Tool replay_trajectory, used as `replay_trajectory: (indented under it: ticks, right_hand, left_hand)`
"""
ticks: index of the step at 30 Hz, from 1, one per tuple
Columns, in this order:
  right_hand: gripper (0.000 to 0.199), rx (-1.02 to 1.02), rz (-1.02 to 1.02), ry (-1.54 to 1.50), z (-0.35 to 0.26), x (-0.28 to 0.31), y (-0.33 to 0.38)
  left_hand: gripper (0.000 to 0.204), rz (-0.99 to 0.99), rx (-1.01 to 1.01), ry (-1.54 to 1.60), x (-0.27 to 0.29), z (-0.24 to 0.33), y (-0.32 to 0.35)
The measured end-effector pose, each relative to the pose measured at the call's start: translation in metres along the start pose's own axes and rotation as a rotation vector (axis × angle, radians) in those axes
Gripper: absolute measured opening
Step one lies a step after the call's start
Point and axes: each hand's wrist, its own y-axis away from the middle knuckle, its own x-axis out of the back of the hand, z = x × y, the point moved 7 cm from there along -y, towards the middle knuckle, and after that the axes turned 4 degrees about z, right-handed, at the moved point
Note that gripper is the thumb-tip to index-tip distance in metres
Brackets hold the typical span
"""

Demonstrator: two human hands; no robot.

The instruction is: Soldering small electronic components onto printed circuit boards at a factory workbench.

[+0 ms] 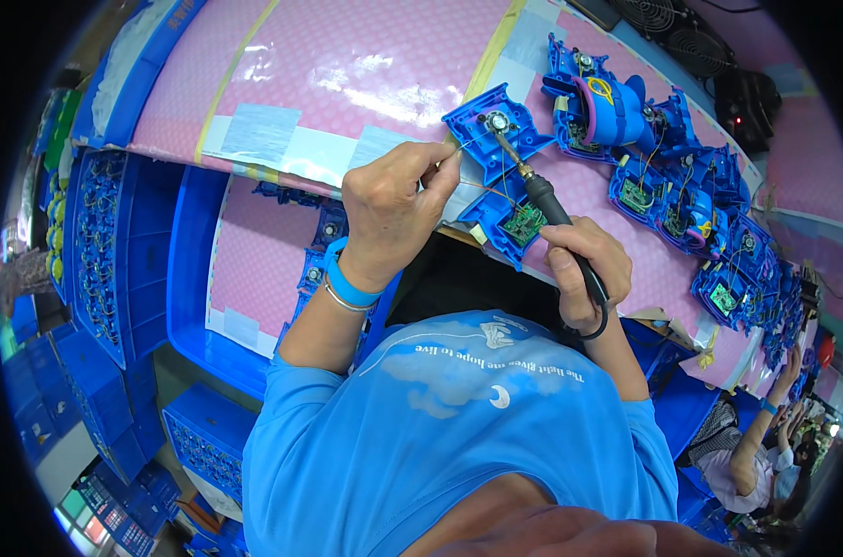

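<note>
My right hand [590,269] grips a soldering iron [549,197] by its black handle. Its metal tip points up and left, onto or very close to a small round speaker [497,122] set in a blue plastic shell [477,116]. Pinched between my left thumb and fingers is a thin wire; my left hand [398,200] is just left of that shell. Thin wires run from the shell to a second blue shell half with a green circuit board [523,225], lying nearer to me. Whether the tip touches metal is too small to tell.
More blue shells with circuit boards [637,197] and a blue rounded housing [616,111] line the table's right side. A blue bin [191,278] stands left, below the pink-covered table [347,65]. Black fans [700,46] sit at the far right. Another person [741,464] works at lower right.
</note>
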Motion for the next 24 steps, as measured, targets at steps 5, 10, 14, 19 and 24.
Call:
replay_trajectory:
  ticks: [5,10,14,19,24]
  right_hand:
    - [0.017,0.041,-0.022,0.027,-0.002,0.001,-0.004]
    - [0.018,0.087,-0.06,0.099,-0.011,-0.001,-0.013]
    - [0.019,0.074,-0.123,0.115,-0.013,-0.002,-0.017]
    - [0.021,0.138,-0.107,0.149,-0.016,0.003,-0.02]
    - [0.027,-0.067,0.153,-0.132,-0.004,0.021,0.001]
  left_hand:
    - [0.007,0.0,0.014,0.0,-0.001,-0.001,-0.001]
    - [0.006,-0.001,0.027,0.003,-0.001,-0.002,-0.001]
    - [0.006,0.004,0.024,0.0,-0.002,-0.002,-0.001]
    - [0.006,0.001,0.031,-0.002,-0.003,-0.003,-0.001]
    - [0.006,0.02,0.024,-0.001,0.003,0.001,-0.002]
